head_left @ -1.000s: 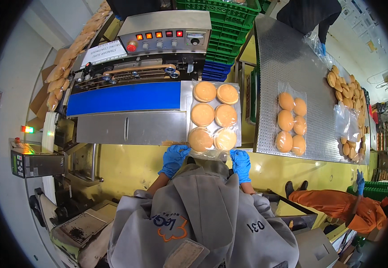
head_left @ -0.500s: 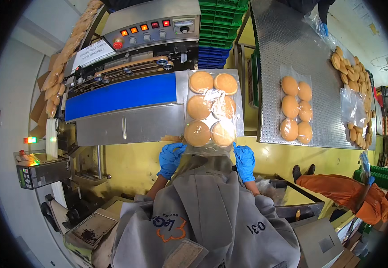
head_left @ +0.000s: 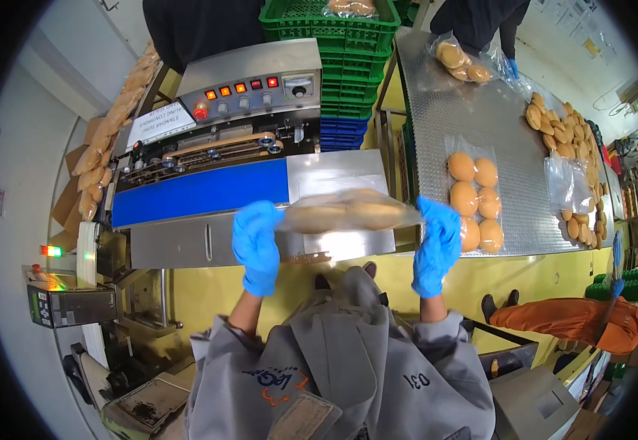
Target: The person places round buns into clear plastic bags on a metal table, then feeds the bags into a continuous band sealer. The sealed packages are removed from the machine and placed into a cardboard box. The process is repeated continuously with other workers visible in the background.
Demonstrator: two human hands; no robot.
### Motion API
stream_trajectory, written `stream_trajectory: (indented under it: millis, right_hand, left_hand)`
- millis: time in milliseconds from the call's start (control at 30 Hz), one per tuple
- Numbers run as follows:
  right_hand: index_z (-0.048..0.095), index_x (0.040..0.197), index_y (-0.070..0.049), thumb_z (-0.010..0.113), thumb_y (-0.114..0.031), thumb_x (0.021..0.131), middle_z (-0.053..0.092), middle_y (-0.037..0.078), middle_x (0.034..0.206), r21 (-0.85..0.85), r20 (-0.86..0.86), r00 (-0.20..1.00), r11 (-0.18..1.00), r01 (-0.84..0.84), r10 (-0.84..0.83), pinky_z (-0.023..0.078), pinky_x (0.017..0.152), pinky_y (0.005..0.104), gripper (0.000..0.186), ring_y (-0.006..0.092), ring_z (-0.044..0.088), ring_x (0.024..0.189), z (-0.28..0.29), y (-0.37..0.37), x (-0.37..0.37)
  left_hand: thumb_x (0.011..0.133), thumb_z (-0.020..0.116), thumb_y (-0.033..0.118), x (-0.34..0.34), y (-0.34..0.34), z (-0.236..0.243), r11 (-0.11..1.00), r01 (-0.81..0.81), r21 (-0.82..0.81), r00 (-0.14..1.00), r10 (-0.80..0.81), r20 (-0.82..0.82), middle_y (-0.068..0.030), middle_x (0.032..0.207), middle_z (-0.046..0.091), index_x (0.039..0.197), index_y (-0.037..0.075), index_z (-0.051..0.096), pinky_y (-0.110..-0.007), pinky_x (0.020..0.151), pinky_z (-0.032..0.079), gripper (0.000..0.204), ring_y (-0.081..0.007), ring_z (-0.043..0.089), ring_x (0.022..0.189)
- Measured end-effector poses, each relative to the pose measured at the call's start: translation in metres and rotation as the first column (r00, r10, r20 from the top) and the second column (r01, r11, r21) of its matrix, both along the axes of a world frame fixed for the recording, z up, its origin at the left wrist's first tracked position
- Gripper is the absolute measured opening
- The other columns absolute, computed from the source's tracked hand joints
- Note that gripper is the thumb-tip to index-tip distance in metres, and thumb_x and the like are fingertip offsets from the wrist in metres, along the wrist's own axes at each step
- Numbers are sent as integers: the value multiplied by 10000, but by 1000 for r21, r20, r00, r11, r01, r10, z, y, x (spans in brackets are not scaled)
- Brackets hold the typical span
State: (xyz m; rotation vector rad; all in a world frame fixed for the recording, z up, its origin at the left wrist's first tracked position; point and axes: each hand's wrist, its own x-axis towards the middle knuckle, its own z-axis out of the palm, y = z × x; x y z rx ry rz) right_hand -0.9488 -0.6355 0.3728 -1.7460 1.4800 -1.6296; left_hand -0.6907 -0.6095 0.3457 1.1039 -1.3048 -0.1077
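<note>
A clear plastic bag of round buns [head_left: 352, 213] hangs in the air between my two blue-gloved hands, seen nearly edge-on and slightly blurred. My left hand [head_left: 256, 246] pinches one end of it, and my right hand [head_left: 436, 246] grips the opposite end. Beneath and beyond the bag lies a bare steel plate [head_left: 337, 172]. That plate adjoins the blue conveyor belt [head_left: 209, 202] of a sealing machine [head_left: 249, 73], which has lit buttons and a red knob.
On the perforated steel table [head_left: 509, 172] at right lie another bag of buns [head_left: 474, 198] and a heap of loose buns [head_left: 564, 132]. Green crates [head_left: 348, 70] are stacked behind. People in dark clothes stand at the far side; one in orange [head_left: 553, 312] is at right. Bagged buns [head_left: 117, 117] line the left.
My hands have lifted the bag of buns off the steel plate and tilted it edge-on. A bag of buns now shows at the far end of the right table and another in the top crate.
</note>
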Motion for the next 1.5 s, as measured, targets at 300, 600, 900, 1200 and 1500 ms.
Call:
stream_trajectory:
  millis: [300, 600, 900, 1200, 1500]
  right_hand:
    - [614, 837, -34, 497, -215, 949, 623, 55, 756, 406, 276, 943, 867, -289, 185, 453, 606, 337, 243, 150, 569, 690, -158, -226, 39]
    - [626, 1035, 6, 567, -147, 891, 669, 122, 933, 579, 786, 615, 283, -765, 54, 553, 738, 319, 218, 206, 656, 815, -237, -256, 36]
    - [625, 935, -16, 492, -84, 903, 661, 92, 835, 409, 909, 386, 499, -764, -156, 541, 628, 324, 153, 200, 625, 677, -277, -302, 63]
    - [623, 913, 6, 466, -61, 901, 613, 66, 739, 425, 826, 551, 775, -468, -120, 478, 542, 285, 171, 161, 554, 596, -274, -288, 43]
    - [644, 883, 10, 496, -10, 872, 647, 94, 780, 531, 815, 549, 618, -580, -184, 536, 580, 305, 149, 184, 617, 647, -244, -298, 46]
  left_hand:
    - [954, 483, 188, 47, -179, -125, 756, 519, 399, 600, 10, -800, -52, 860, 596, 952, 55, 556, -277, 698, 529, 152, -187, 638, 802]
    - [862, 620, 198, 58, -204, -220, 499, 646, 578, 666, 2, -746, -65, 862, 655, 945, 44, 646, -281, 701, 511, 177, -152, 628, 760]
    - [794, 681, 113, 69, -235, -225, 594, 691, 413, 437, 112, -892, -83, 875, 681, 891, -2, 671, -273, 719, 514, 150, -168, 642, 762]
    - [932, 471, 248, 7, -222, -229, 801, 243, 547, 749, 203, -630, -87, 861, 656, 906, 33, 658, -333, 758, 476, 286, -193, 606, 804]
    - [860, 577, 125, 21, -230, -239, 816, 379, 436, 472, 234, -850, -80, 915, 660, 919, -3, 661, -311, 762, 496, 164, -170, 610, 818]
